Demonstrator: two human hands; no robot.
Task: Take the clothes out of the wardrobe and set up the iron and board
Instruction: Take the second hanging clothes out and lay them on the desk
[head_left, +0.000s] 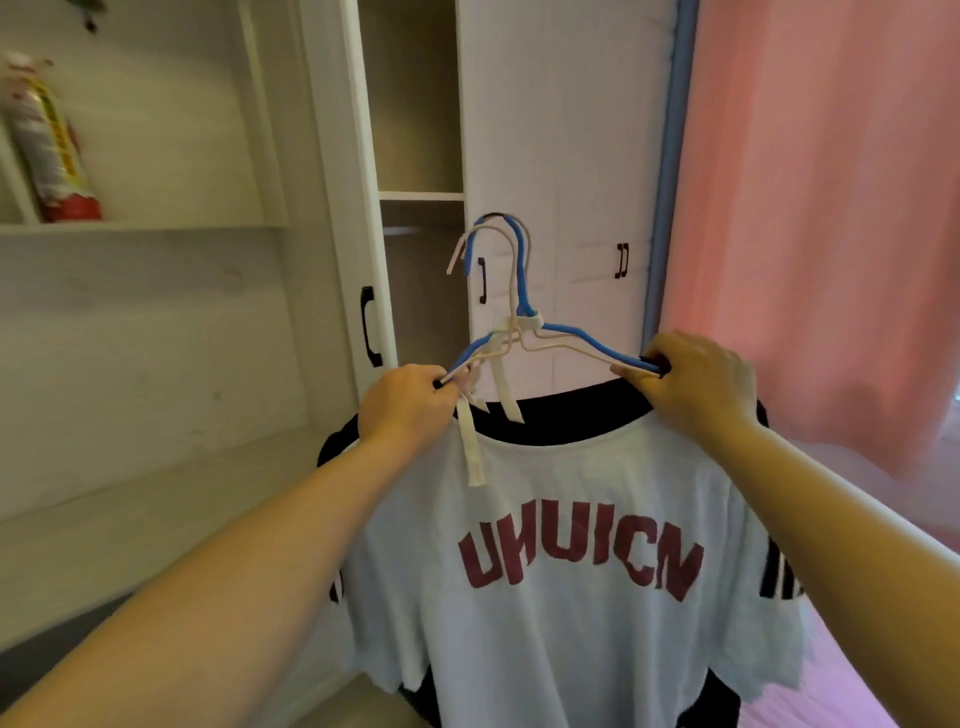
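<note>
A white T-shirt (561, 519) with dark red letters and a black collar hangs in front of me, with a dark garment behind it. It hangs from a blue hanger (524, 291) bundled with a cream hanger (558, 347); their hooks are free in the air. My left hand (405, 402) grips the hangers' left ends at the shirt's shoulder. My right hand (701, 379) grips the right ends at the other shoulder. The white wardrobe (561, 156) stands behind, its left door (358, 208) open on an empty compartment and rail.
White shelves (145, 226) fill the left wall; a red and white bag (49, 140) stands on the upper one. A pink curtain (821, 208) hangs at the right, with a pink bed surface (893, 675) below it.
</note>
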